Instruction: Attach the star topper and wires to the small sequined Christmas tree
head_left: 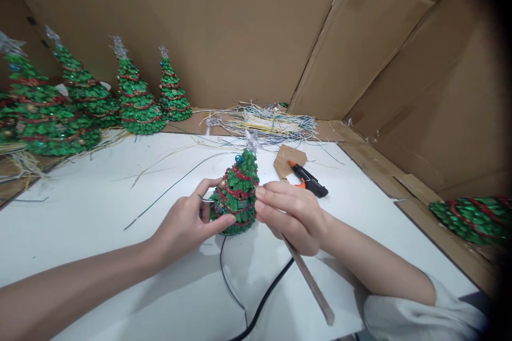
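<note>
A small green Christmas tree with red garlands, a blue ball and a clear star on top stands tilted slightly on the white table. My left hand grips its left side, thumb across the front and fingers behind. A short shiny curved piece shows by the left fingers; its kind is unclear. My right hand is closed at the tree's right side, with thumb and fingertips pinched near the branches. From under that palm a flat greyish stick slants down toward me. Anything between the right fingertips is hidden.
Behind the right hand, a black and orange glue gun rests by a cardboard piece. Loose wires are heaped at the back. Several finished-looking trees line the left; another tree lies right. A black cable crosses the front.
</note>
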`<state>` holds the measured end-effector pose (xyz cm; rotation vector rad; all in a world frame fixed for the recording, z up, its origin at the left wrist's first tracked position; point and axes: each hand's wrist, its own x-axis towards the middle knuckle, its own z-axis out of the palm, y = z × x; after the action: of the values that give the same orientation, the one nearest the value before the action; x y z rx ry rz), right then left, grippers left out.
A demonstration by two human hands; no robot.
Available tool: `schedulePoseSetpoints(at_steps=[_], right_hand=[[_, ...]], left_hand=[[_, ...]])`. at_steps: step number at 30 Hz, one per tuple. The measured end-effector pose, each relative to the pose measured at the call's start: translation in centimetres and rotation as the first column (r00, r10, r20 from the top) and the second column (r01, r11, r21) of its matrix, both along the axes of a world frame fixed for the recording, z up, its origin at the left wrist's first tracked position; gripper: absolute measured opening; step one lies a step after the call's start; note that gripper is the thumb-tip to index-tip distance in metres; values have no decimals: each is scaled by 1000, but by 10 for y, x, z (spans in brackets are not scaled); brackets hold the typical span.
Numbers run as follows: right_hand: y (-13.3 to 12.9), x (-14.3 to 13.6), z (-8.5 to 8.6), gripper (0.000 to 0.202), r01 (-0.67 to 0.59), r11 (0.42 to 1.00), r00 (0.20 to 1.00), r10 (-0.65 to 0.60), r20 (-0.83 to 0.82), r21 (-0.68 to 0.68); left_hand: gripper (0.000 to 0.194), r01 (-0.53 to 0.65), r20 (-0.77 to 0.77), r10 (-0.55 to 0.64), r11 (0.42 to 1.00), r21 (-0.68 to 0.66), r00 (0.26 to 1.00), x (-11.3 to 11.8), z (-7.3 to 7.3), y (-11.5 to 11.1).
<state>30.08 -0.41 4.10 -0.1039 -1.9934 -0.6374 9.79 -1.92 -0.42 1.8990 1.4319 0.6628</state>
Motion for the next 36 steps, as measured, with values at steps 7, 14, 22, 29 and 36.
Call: schedulePoseSetpoints(at_steps=[7,14,22,29,36], right_hand=[[1,1,-2,10,4,1000,999,-3,52,-17],[-1,0,-1,12,27,999,998,-26,55,-22],[-2,-1,0,10,35,999,998,-33,60,-33],[-5,-4,3,13,46,997,998,-43,49,-61],[-4,-4,0,12,56,998,998,-57,14,34]], left_hand=[[56,-2,6,2,1000,1,1000,1,-1,1],[54,-2,12,2,1000,5,1000,0,-2,0],[55,2,12,-3,1000,19,1000,0,-1,1],[54,7,7,-7,1000,20,1000,0,-2,1],[55,18,-26,-17,999,31,1000,-1,-3,0]])
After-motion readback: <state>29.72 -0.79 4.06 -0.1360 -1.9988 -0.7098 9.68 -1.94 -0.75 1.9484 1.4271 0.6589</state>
